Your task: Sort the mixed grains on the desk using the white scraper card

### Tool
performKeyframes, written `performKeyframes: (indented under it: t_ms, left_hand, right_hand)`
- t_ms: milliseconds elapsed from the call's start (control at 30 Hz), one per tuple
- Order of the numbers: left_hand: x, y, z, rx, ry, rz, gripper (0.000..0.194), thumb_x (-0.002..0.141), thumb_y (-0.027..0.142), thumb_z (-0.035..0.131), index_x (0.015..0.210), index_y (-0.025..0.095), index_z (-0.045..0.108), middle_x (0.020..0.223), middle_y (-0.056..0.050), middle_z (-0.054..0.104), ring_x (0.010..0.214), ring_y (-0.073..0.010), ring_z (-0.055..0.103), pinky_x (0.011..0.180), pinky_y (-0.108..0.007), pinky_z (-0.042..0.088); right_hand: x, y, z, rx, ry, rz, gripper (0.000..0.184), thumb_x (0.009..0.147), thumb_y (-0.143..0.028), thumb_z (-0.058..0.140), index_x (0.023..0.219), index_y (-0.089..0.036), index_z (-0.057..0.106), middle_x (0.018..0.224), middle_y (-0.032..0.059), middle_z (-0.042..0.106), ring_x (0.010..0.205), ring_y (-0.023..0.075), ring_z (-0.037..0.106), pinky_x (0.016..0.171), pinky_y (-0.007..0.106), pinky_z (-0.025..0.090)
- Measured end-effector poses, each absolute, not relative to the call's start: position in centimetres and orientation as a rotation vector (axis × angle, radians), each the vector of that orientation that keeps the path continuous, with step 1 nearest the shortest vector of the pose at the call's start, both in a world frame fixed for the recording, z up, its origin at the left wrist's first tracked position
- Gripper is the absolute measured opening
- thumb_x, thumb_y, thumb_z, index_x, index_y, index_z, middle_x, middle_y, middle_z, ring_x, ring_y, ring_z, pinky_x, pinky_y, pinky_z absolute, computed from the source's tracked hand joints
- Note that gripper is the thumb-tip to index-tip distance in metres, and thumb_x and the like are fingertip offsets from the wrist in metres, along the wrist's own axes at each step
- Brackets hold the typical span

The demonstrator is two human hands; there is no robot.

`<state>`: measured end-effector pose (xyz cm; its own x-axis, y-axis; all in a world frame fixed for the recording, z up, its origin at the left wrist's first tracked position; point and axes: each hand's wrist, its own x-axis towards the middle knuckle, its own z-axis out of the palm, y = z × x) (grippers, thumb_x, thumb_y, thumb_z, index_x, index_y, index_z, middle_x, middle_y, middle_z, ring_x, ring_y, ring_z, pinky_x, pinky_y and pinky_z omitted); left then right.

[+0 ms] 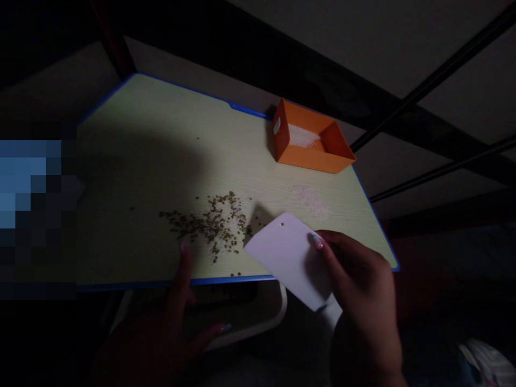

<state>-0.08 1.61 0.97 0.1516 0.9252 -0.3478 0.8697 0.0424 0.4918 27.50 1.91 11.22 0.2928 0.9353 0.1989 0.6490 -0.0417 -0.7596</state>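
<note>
My right hand (358, 279) pinches a flat white scraper card (286, 258) with a small hole near one corner. The card is tilted above the table's front edge. To its left, a scatter of small green-brown beans or seeds (209, 226) lies on the pale table (157, 118); their exact kind is hard to make out. A thin patch of whitish grains (310, 201) lies beyond the card. My left hand (181, 322) is in shadow at the front edge, thumb and finger spread, holding nothing visible.
An orange open box (314, 161) holding white grains stands at the table's back right. The table has a blue rim (237, 280). Below it is a pale curved frame (282, 306). A blurred patch covers the far left.
</note>
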Motion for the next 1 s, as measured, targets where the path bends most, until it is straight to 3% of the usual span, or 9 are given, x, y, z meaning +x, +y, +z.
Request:
performKeyframes:
  t_ms: [267, 400, 600, 1000]
  left_hand:
    - [0.0, 1.8, 1.1, 1.808, 1.692, 0.099, 0.11, 0.075, 0.068, 0.048, 0.151, 0.029, -0.022, 0.098, 0.002, 0.074, 0.071, -0.0222, 0.072, 0.064, -0.035, 0.052]
    - [0.1, 1.8, 1.2, 1.798, 1.692, 0.081, 0.106, 0.077, 0.065, 0.045, 0.151, 0.03, -0.022, 0.098, 0.002, 0.074, 0.066, -0.0215, 0.071, 0.062, -0.036, 0.051]
    - [0.1, 2.0, 1.6, 1.772, 1.683, 0.062, 0.11, 0.075, 0.069, 0.046, 0.151, 0.029, -0.022, 0.104, -0.001, 0.075, 0.078, -0.0251, 0.074, 0.068, -0.039, 0.054]
    - [0.1, 2.0, 1.6, 1.764, 1.677, 0.051, 0.108, 0.077, 0.071, 0.045, 0.149, 0.032, -0.025, 0.105, 0.001, 0.074, 0.076, -0.0236, 0.073, 0.069, -0.039, 0.054]
  right_hand:
    - [27.4, 3.2, 10.7, -1.779, -1.41, 0.407, 0.015, 0.092, -0.033, 0.065, 0.093, -0.023, 0.077, 0.091, 0.0044, 0.08, 0.076, 0.0173, 0.073, 0.064, 0.027, 0.055]
    - [27.4, 3.6, 10.7, -1.738, -1.457, 0.487, 0.016, 0.094, -0.032, 0.063, 0.094, -0.024, 0.077, 0.089, 0.0027, 0.079, 0.076, 0.0154, 0.071, 0.064, 0.026, 0.054]
    - [27.5, 3.0, 11.0, -1.72, -1.493, 0.537, 0.013, 0.094, -0.029, 0.063, 0.092, -0.026, 0.076, 0.086, 0.0003, 0.078, 0.075, 0.0141, 0.07, 0.064, 0.025, 0.052]
    - [26.8, 2.2, 11.5, -1.736, -1.488, 0.584, 0.012, 0.093, -0.03, 0.064, 0.092, -0.027, 0.076, 0.085, -0.0011, 0.078, 0.073, 0.0136, 0.07, 0.063, 0.025, 0.052]
